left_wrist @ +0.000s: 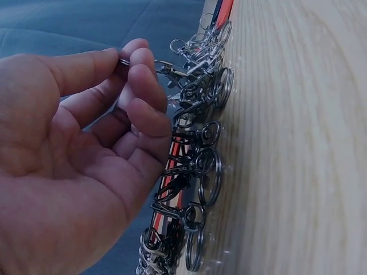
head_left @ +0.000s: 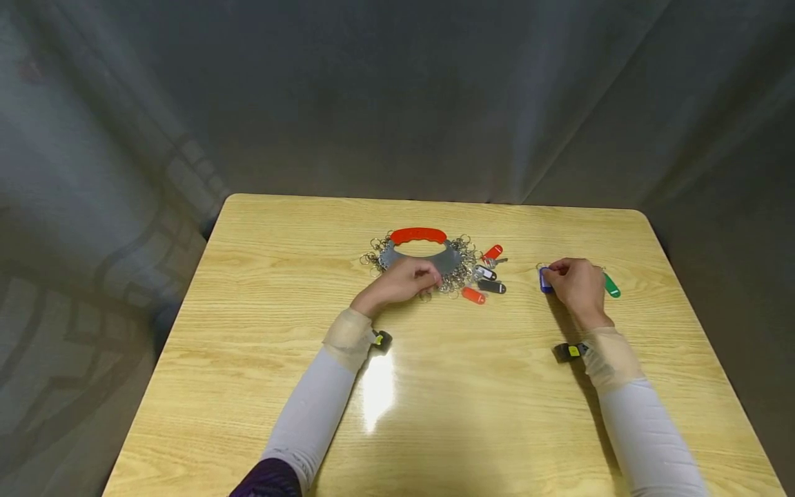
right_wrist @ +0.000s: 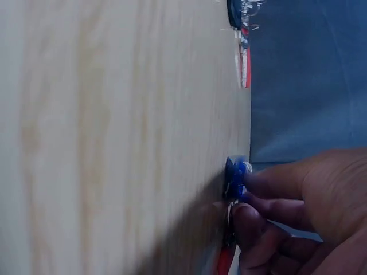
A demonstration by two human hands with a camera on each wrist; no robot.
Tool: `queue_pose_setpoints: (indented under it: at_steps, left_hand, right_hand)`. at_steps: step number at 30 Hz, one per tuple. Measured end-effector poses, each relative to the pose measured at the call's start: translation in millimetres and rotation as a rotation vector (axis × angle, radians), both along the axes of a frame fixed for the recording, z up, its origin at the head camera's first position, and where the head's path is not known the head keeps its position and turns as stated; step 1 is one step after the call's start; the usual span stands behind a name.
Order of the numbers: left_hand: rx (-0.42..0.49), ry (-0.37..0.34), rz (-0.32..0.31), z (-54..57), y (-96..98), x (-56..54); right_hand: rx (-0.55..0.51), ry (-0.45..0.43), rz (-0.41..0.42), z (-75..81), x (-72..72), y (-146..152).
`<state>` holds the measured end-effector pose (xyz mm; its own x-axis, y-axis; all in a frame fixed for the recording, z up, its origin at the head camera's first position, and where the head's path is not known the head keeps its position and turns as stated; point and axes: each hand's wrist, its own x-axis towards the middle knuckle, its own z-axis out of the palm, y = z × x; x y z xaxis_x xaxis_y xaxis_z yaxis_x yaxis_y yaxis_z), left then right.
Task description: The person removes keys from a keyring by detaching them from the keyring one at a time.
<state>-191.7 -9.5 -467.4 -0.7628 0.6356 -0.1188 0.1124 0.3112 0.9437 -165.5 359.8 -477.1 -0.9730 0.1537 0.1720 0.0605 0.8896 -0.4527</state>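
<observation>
Orange tag [head_left: 473,295]: nearest here, lying beside the ring cluster, within easy reach!
Right hand [head_left: 579,288]: fingertips drawn in, pinching the blue tag [head_left: 545,281], out right of the key rack [head_left: 448,261]; lifted or not, can't tell.
Left hand [head_left: 402,281]: thumb and forefinger together on a ring [left_wrist: 124,62], seemingly steadying its clip.
Green tag [head_left: 611,285]: just right of the right hand, apart from the cluster.
Red handle [head_left: 419,235]: far side, leaving the ringed edge towards the person.
Curtain [head_left: 404,103]: behind everything.

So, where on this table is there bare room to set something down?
The table is bare between its left edge and the left sleeve, and between that and the right sleeve. It's crowded around the red-handled holder, with rings, tags and the left hand.
</observation>
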Motion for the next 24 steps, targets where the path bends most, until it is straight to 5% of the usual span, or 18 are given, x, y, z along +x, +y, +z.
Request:
queue_pose_setpoints:
  at_steps: [8, 19, 24]
  left_hand:
    - [-0.019, 0.01, -0.007, -0.9, -2.4, -1.1]
    - [-0.082, 0.09, -0.024, 2.0, -4.4, 1.8]
    - [-0.157, 0.176, -0.02, 4.0, -4.8, 2.5]
  right_hand:
    - [0.0, 0.099, 0.094, 12.4, -3.1, -20]
    - [-0.074, -0.009, 0.198, 34.7, -1.9, -59]
    - [-0.07, -0.031, 0.365, 32.2, 1.2, -75]
